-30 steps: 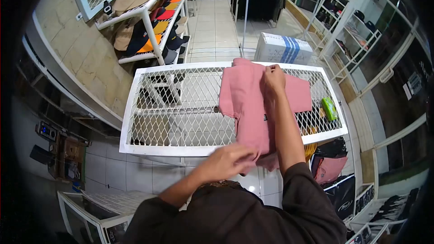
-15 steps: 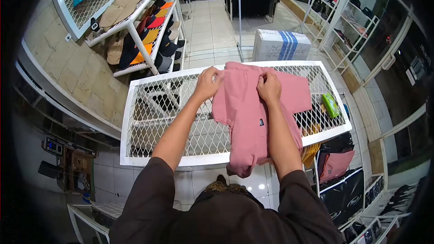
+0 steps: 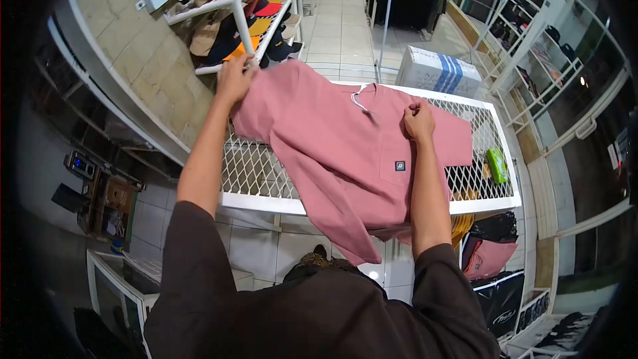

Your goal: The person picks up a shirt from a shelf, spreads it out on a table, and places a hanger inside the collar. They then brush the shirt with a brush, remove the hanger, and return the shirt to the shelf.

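A pink T-shirt lies spread across a white mesh-topped table, its lower edge hanging over the near side. It has a chest pocket with a small dark label, and a white string tag at the neckline. My left hand pinches the left sleeve end and holds it raised beyond the table's left part. My right hand is closed on the shirt near the right shoulder. The fingertips of the right hand are partly hidden.
A green packet sits at the table's right end. Behind the table stands a white box with blue stripes. A rack of caps is close to my left hand. Folded clothes lie on a shelf at lower right.
My left hand has moved left, pulling the folded side of the T-shirt out flat. The neckline and string tag now show. My right hand stays by the right shoulder; the view has shifted.
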Motion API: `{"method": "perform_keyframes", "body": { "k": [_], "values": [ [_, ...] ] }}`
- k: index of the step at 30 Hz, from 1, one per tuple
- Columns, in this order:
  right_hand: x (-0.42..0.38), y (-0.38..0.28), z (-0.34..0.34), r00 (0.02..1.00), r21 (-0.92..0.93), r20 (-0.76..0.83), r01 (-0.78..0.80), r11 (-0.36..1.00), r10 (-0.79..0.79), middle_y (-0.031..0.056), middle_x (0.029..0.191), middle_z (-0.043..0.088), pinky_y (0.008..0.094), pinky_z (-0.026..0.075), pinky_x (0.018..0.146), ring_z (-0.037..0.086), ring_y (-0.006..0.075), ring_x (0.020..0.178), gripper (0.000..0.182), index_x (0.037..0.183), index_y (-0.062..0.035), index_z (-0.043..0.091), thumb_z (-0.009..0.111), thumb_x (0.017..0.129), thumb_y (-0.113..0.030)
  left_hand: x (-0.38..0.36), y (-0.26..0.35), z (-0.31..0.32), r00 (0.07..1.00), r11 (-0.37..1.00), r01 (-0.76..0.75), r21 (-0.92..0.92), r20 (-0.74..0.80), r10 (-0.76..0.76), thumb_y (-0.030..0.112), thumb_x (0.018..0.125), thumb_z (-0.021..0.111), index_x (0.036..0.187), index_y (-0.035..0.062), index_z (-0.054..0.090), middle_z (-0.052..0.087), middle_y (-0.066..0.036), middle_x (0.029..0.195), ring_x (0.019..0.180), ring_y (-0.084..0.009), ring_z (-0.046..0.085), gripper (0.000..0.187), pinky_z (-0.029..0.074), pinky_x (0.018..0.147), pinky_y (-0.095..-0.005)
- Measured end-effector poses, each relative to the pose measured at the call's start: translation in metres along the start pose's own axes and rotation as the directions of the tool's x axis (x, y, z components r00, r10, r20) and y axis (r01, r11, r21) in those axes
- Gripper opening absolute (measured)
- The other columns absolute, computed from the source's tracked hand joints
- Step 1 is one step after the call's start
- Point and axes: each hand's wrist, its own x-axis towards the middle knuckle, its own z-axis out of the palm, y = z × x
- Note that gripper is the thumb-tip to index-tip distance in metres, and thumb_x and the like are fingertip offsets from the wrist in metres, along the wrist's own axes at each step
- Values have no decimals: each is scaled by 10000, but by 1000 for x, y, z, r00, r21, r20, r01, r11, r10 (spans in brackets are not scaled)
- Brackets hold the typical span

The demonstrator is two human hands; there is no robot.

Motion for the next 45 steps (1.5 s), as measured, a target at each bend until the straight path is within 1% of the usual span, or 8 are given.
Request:
{"method": "perform_keyframes", "body": {
  "k": [3,10,13,18,24,28,39,45],
  "values": [
    [11,28,1,979,266,200,-88,960,34,174,1080,738,387,546,901,712,302,1012,394,1151,2,693,706,905,-306,-57,41,-11,990,961,135,-240,-13,-142,317,918,704,1167,58,684,685,-182,1012,915,-334,653,360,510,802,-432],
    [-180,19,-137,945,160,-309,158,974,-102,147,984,653,356,511,754,625,244,828,235,1106,9,686,704,920,-134,-238,198,-128,763,617,637,-461,488,-424,228,963,719,906,-30,702,650,-23,724,670,-65,544,265,467,615,-263],
    [-245,44,-142,901,117,-428,-28,993,76,129,992,617,344,503,741,604,227,832,255,1063,5,651,739,927,-192,-289,214,-105,689,569,718,-400,518,-506,346,942,728,904,-23,710,709,-103,762,745,-184,694,371,533,716,-313],
    [-265,90,-119,915,335,-344,-89,938,210,97,947,613,308,490,692,579,145,794,366,1068,3,587,779,926,-274,-318,234,-65,773,438,630,-641,466,-429,225,978,683,983,-23,668,717,-79,866,796,-150,669,248,512,745,-290],
    [-258,75,-130,975,645,-48,-137,752,218,12,864,623,227,463,703,547,69,751,232,1150,17,609,697,959,-81,-325,222,-74,660,-233,525,-819,565,-495,125,1000,586,1040,37,633,675,-34,995,884,-99,634,107,508,806,-275],
    [-258,89,-142,957,665,-104,-137,735,272,-2,921,614,217,450,718,530,58,792,274,1233,30,611,637,998,-108,-333,186,-94,622,-89,369,-925,317,-716,115,962,592,980,54,614,641,-15,962,901,-112,589,68,475,849,-280],
    [-235,83,-163,940,621,241,-342,705,243,-18,740,631,249,460,610,521,63,631,327,1099,39,665,755,917,-218,-349,168,-97,616,-146,729,-669,734,-286,226,965,679,1329,-12,592,638,-110,1333,1217,-184,614,443,461,1062,-346],
    [-198,93,-160,905,844,413,-424,328,105,89,1037,722,271,524,815,668,143,890,329,1211,27,685,677,929,-142,-311,172,-106,634,-578,532,-619,743,-212,144,989,628,1330,1,599,666,-89,1295,1179,-201,644,371,499,1058,-374]
  ]
}}
